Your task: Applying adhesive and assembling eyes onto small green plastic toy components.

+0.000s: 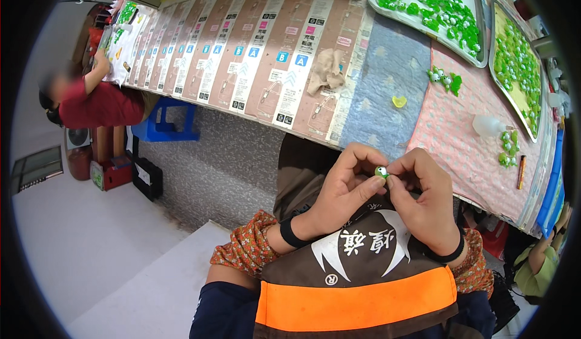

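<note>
Over my lap, just off the table edge, I pinch a small round green-and-white piece (382, 171) with a black dot like an eye. My left hand (342, 190) grips its left side between thumb and forefinger. From the other side, the thumb and forefinger of my right hand (426, 203) close on the same piece. Most of it is hidden by my fingertips. Beyond my hands, on the pink cloth (451, 151), lie a few loose green pieces with white eyes (445, 80). A small yellow piece (399, 102) rests on the blue cloth (381, 66).
A white tray (445, 43) and a second tray (509, 108) hold many green eyed pieces. A translucent bottle (489, 125), more green pieces (509, 148) and an orange tube (521, 172) lie at right. Crumpled beige cloth (328, 71) sits on printed sheeting. Co-workers sit left (100, 100) and right (538, 272).
</note>
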Available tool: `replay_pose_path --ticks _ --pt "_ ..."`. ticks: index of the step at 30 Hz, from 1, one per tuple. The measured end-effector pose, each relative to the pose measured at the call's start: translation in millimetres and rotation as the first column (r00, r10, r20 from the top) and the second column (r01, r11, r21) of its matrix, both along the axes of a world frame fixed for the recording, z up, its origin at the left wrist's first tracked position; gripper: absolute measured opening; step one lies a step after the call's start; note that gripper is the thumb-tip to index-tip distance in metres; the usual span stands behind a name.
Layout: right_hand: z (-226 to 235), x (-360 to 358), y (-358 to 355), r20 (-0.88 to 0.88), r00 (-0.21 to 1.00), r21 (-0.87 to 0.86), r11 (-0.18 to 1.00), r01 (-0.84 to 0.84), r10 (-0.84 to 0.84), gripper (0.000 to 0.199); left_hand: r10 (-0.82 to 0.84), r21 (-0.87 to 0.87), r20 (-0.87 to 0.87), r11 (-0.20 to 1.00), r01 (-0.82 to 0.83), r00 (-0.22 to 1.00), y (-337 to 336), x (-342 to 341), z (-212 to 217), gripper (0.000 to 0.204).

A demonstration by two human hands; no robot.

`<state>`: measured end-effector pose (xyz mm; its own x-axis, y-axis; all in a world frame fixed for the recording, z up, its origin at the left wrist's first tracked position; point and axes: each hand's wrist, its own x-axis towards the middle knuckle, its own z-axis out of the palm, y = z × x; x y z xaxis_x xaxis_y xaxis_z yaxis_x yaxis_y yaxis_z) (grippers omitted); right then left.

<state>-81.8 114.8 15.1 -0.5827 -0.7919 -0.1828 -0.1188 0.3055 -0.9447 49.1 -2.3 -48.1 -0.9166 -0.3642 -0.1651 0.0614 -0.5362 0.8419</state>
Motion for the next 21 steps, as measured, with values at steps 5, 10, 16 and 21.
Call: replay_pose_path --ticks 5,10,16,21 --pt "-5 -4 1 0.058 0.997 -0.081 0.996 -0.038 0.043 0.017 0.016 0.072 0.025 0.997 -0.018 1.000 -2 0 7 0.025" --pt "1 -3 -2 -0.051 0.998 -0.062 0.998 -0.026 0.023 0.018 -0.037 0.492 0.038 0.870 0.014 0.999 -3 1 7 0.024" --pt "-8 -3 -2 -0.255 0.965 -0.114 0.989 -0.098 0.066 0.021 -0.023 0.400 0.083 0.917 -0.013 0.996 0 0 11 0.021" --pt "-10 -4 -1 -0.267 0.962 -0.115 0.988 -0.099 0.066 0.018 -0.015 0.313 0.084 0.950 -0.012 0.996 0 3 7 0.020"
